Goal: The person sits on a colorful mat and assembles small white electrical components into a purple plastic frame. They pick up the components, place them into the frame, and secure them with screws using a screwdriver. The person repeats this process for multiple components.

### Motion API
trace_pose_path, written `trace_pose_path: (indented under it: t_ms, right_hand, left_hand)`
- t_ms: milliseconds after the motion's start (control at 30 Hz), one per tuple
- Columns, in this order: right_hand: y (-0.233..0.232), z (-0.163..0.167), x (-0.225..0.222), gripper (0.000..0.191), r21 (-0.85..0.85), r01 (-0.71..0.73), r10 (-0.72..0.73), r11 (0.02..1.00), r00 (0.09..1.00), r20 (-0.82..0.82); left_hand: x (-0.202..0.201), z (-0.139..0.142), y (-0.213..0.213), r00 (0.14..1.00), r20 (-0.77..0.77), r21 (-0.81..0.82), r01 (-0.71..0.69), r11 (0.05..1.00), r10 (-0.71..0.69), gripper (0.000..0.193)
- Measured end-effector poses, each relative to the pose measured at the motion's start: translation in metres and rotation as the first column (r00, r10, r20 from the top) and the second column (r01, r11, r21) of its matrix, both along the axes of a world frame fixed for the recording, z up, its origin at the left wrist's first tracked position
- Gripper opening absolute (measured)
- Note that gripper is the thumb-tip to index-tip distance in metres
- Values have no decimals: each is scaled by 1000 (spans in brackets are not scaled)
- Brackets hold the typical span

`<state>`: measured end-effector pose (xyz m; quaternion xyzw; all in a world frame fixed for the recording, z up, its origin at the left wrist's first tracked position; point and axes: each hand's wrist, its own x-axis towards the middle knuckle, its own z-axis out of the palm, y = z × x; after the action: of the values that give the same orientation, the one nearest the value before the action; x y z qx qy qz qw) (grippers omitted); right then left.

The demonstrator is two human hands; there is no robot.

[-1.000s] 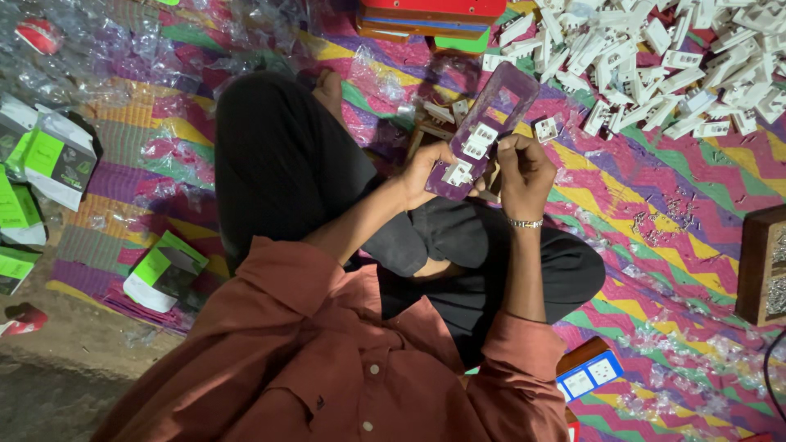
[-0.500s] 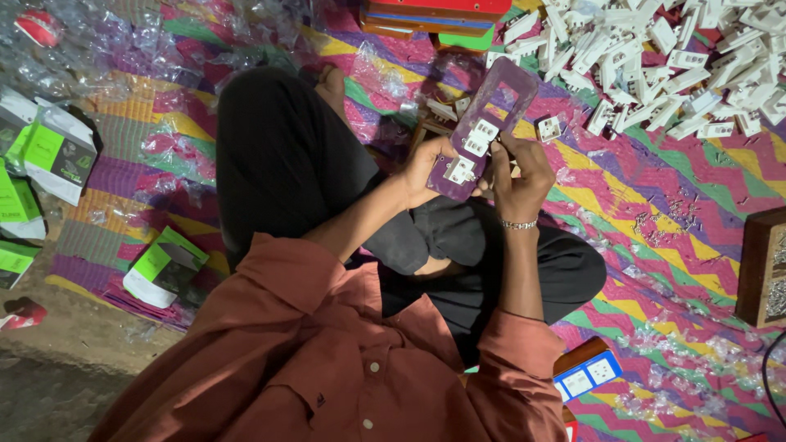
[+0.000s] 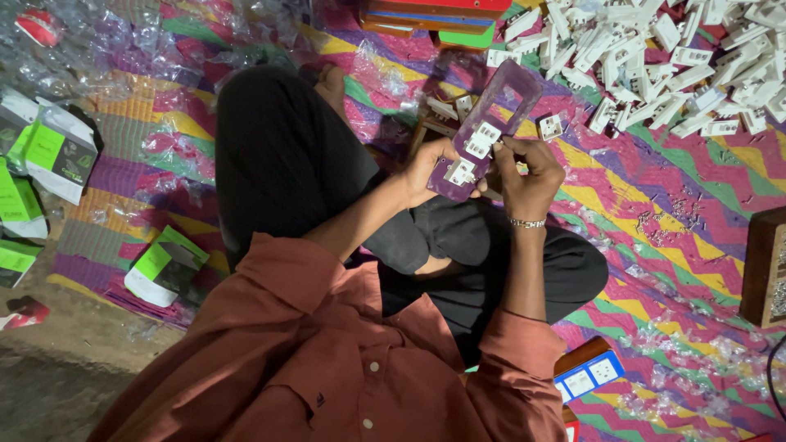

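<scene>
I sit cross-legged on a colourful woven mat (image 3: 622,221). My left hand (image 3: 432,164) grips the lower end of a long purple switch plate (image 3: 501,115) that tilts up and away from me. Two white switch modules (image 3: 473,151) sit in its lower openings; the upper openings are bare. My right hand (image 3: 528,168) pinches the plate's right edge beside the upper module, fingers closed on it. One loose white module (image 3: 550,126) lies on the mat just right of the plate.
A big heap of white switch modules (image 3: 655,57) fills the top right. Stacked coloured plates (image 3: 442,16) lie at top centre. Green-and-white boxes (image 3: 57,151) and crumpled clear wrappers lie at left. A wooden box (image 3: 765,266) stands at right; a blue-edged plate (image 3: 588,376) lies by my knee.
The plate has stayed tilted in both hands. My right fingers have shifted slightly along the plate's edge near the upper module.
</scene>
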<state>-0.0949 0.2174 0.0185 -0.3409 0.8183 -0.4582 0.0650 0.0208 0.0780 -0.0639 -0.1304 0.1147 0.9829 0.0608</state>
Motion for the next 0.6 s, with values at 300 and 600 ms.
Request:
trace_pose_path:
  t_ms: [300,600]
  right_hand:
    - [1,17,1,14,61,-108,118,992,975,-190]
    - [3,15,-2,12,145,-104,140,984,954,-265]
  left_hand:
    - [1,-10,3,999,23,-22,24,999,-23,49]
    - [1,-11,5,1000,15,-69,4,998,-3,50]
